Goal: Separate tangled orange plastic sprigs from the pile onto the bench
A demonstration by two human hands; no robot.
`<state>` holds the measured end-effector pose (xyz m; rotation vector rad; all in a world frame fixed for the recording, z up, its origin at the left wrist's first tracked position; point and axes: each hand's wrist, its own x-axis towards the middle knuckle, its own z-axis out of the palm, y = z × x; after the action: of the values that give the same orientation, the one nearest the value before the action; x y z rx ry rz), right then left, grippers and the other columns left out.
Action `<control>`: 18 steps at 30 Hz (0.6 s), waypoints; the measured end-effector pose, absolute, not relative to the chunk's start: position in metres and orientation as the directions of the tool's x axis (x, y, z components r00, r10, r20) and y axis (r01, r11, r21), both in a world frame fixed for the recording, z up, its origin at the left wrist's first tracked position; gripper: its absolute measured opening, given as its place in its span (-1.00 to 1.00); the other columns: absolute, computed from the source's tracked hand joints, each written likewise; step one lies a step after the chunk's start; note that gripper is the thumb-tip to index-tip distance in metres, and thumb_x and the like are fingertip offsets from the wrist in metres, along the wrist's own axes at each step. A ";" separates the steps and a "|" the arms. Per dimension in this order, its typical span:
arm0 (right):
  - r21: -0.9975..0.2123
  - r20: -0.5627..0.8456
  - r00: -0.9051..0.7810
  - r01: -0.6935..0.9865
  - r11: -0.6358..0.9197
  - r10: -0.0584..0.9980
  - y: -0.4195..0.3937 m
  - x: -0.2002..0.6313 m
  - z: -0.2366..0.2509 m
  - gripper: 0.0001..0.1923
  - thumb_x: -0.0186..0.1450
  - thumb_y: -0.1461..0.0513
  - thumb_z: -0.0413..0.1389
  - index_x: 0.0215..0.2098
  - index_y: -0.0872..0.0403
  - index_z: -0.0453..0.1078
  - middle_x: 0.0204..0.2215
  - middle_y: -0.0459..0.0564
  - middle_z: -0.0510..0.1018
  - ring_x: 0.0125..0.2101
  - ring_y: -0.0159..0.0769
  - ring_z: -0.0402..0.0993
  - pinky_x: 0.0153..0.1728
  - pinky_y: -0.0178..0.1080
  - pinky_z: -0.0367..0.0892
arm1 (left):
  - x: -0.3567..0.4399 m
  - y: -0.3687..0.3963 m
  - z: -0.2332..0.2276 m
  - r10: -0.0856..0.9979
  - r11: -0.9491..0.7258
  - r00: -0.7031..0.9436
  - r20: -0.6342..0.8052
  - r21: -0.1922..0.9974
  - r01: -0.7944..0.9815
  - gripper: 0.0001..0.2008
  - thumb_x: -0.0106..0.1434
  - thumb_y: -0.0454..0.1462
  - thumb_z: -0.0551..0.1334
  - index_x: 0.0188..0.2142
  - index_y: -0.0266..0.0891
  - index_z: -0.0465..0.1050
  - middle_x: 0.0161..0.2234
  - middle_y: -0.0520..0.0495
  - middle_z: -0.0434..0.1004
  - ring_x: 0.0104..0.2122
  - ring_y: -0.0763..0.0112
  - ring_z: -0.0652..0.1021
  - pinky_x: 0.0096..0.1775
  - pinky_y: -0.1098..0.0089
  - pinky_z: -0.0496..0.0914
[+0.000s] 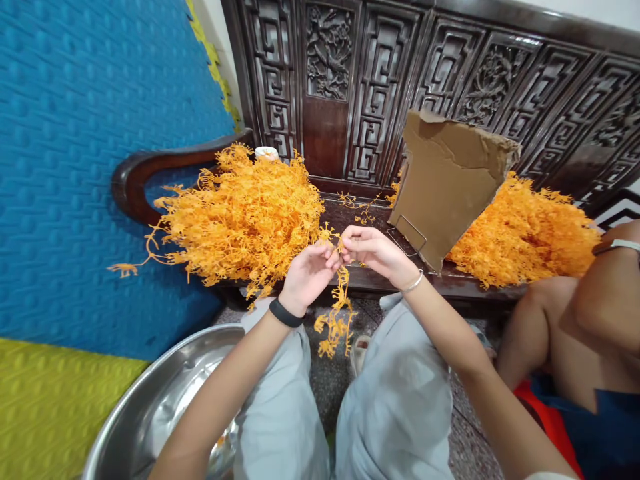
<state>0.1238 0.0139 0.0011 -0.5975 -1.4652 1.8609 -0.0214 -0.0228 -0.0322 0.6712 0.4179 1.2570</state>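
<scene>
An orange plastic sprig strand hangs down between my knees from my fingertips. My left hand has a black band on its wrist, and its thumb and fingers pinch the upper part of the strand. Meeting it from the right, my right hand, with a silver bracelet, pinches the same strand; the fingertips of both hands nearly touch. Just behind my left hand rises a large heap of orange plastic sprigs on the dark wooden bench. A few loose sprigs lie on the seat beyond my hands.
A bent cardboard sheet stands on the bench by a wire frame. Behind it lies a second orange heap, near another person's knee. A metal basin sits at lower left, beside blue foam mats. A white roll is behind the left heap.
</scene>
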 end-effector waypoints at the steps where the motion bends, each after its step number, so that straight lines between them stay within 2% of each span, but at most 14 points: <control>1: -0.964 0.054 -0.656 -0.231 -0.132 0.753 0.014 0.124 0.001 -0.83 0.05 0.26 0.23 -0.51 0.17 0.31 -0.59 -0.14 0.43 -0.56 -0.52 0.37 -0.47 -0.39 0.27 | -0.020 -0.023 -0.032 0.963 0.148 0.258 0.075 0.653 -0.742 -0.82 0.05 -0.30 0.11 -0.64 -0.24 0.22 -0.67 0.08 0.12 -0.58 0.54 0.28 -0.24 0.38 0.32; 9: -0.969 0.079 -0.634 -0.228 -0.089 0.769 0.013 0.117 -0.001 -0.78 0.02 0.22 0.25 -0.51 0.16 0.31 -0.59 -0.14 0.41 -0.56 -0.52 0.33 -0.48 -0.39 0.24 | -0.015 -0.026 -0.033 0.981 0.124 0.188 0.042 0.608 -0.784 -0.82 0.01 -0.31 0.10 -0.67 -0.24 0.17 -0.68 0.08 0.04 -0.59 0.55 0.25 -0.39 0.46 0.30; 12: -0.967 0.102 -0.640 -0.244 -0.075 0.761 0.015 0.116 -0.003 -0.78 0.03 0.20 0.24 -0.50 0.14 0.29 -0.58 -0.13 0.38 -0.54 -0.50 0.31 -0.46 -0.36 0.27 | -0.016 -0.027 -0.032 0.984 0.091 0.162 0.066 0.601 -0.794 -0.78 0.00 -0.31 0.10 -0.69 -0.24 0.09 -0.69 0.09 -0.01 -0.62 0.57 0.20 -0.42 0.47 0.29; 16: -0.929 0.229 -0.545 -0.371 0.013 0.806 0.031 0.129 -0.002 -0.71 0.04 0.17 0.21 -0.54 0.07 0.15 -0.55 -0.15 0.26 -0.50 -0.48 0.27 -0.38 -0.33 0.32 | -0.028 -0.024 -0.028 0.986 -0.090 0.009 0.165 0.586 -0.806 -0.64 0.06 -0.26 0.10 -0.69 -0.22 -0.11 -0.71 0.11 -0.16 -0.65 0.56 0.12 -0.46 0.44 0.27; 18: -0.936 0.255 -0.429 -0.335 0.110 0.866 0.041 0.142 0.000 -0.72 0.08 0.15 0.17 -0.52 0.05 0.12 -0.51 -0.13 0.25 -0.47 -0.46 0.26 -0.33 -0.32 0.34 | -0.038 -0.022 -0.025 0.976 -0.165 -0.058 0.209 0.540 -0.825 -0.66 0.06 -0.28 0.10 -0.67 -0.22 -0.11 -0.70 0.12 -0.16 -0.64 0.57 0.13 -0.45 0.46 0.27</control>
<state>0.1415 0.0406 0.0002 -0.5691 -1.3887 1.5243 -0.0379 -0.0217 -0.0254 0.6177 0.3206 1.6343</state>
